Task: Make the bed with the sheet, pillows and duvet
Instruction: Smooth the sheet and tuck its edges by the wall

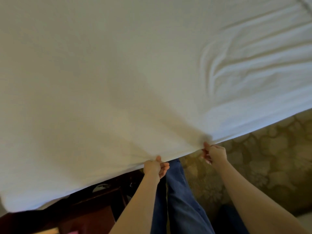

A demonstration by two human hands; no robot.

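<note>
Sheet: large white woven bed sheet (118, 73); it fills most of the head view, spread wide ahead of the person, with the near hem lifted.
Head view, lie of cloth: smooth and taut over the centre and left. Long soft wrinkles (236, 65) are bunched toward the right side. Whether the far part already rests on the bed cannot be told, and no mattress shows.
Left hand (154, 167): fingers curled, thumb on top, pinching the hem. Tension folds fan out from the grip.
Right hand (215, 153): closed in the same way on the hem, a little further along and higher. The edge runs straight between the two hands.
Handling, judged: light, limp and not fragile. It will billow and sag wherever it is not held, and thin cloth can slip from a loose pinch.
Where to hold, judged: along the hem with hands well apart, or at the corners, so the pull spreads evenly and the right-side wrinkles draw out.
Below the hem: blue denim trouser legs (179, 191), olive-gold floral carpet (270, 157) and a dark reddish-brown wooden furniture piece (94, 205).
Containers: none I can make out. A pale round shape on the wooden piece is too blurred to name.
Pillows, duvet: not in view.
</note>
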